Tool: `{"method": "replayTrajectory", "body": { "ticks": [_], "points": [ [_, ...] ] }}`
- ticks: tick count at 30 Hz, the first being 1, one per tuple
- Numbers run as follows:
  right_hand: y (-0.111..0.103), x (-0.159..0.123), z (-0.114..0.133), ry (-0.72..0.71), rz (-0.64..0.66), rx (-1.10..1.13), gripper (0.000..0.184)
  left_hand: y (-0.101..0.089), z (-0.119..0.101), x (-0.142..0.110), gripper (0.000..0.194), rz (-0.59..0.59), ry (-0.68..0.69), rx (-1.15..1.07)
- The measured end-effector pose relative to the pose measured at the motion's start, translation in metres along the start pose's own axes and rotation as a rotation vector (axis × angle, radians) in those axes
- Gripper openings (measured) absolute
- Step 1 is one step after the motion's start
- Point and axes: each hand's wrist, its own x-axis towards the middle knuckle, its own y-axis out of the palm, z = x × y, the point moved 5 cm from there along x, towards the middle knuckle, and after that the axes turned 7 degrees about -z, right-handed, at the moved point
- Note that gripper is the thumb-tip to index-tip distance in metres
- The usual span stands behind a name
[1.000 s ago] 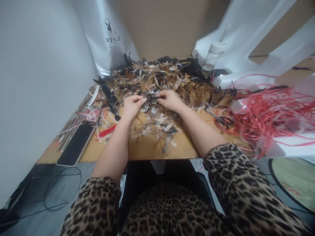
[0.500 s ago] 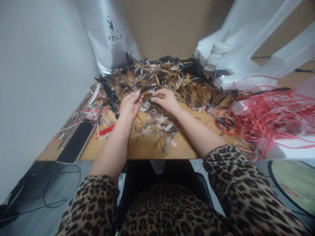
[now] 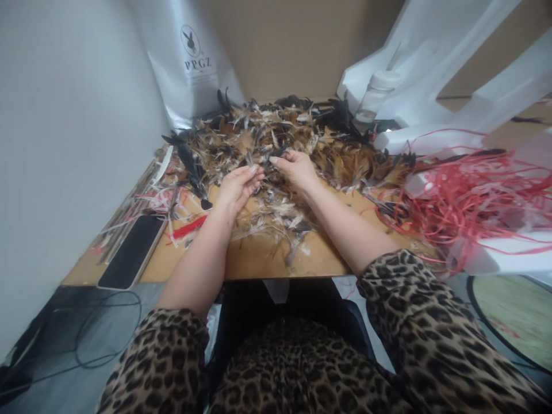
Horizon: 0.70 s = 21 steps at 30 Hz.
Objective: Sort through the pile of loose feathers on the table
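A wide heap of brown, black and white feathers [image 3: 241, 138] covers the back of the wooden table [image 3: 254, 261]. Over its front edge, my left hand [image 3: 239, 187] pinches a small feather between thumb and fingertips. Close by on the right, my right hand [image 3: 297, 169] has its thumb and forefinger pressed together on a dark feather [image 3: 278, 154]. The two sets of fingertips are a short way apart. Below the hands lies a scatter of pale fluff and small feathers [image 3: 287, 218].
A phone [image 3: 131, 252] lies at the table's left edge, near a red strip [image 3: 190, 227]. Tangled red ribbon [image 3: 470, 201] spreads on the right beside dark scissors [image 3: 392, 210]. A clear jar [image 3: 377, 95] and a silver bag [image 3: 198, 92] stand at the back.
My left hand has shifted slightly right. My right thumb and forefinger, apart before, have closed on a dark feather. The whole view has tilted a little.
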Motion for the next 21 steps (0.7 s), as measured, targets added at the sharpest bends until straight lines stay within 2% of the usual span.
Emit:
{"method": "replayTrajectory", "body": {
  "ticks": [4,9,12,21],
  "points": [
    [-0.004,0.006,-0.002,-0.054,0.069,-0.033,0.035,0.001,0.001,-0.001,0.018,0.035,-0.056,0.039],
    [0.000,0.005,-0.003,-0.052,0.157,-0.103,0.037,0.004,0.006,-0.005,0.020,0.081,-0.108,0.106],
    [0.004,0.002,0.000,-0.053,0.221,-0.101,0.033,0.005,0.007,-0.005,0.022,0.096,-0.109,0.134],
    [0.008,-0.006,0.001,-0.044,0.234,-0.081,0.028,0.009,0.005,-0.009,0.021,0.108,-0.036,0.275]
  ]
}}
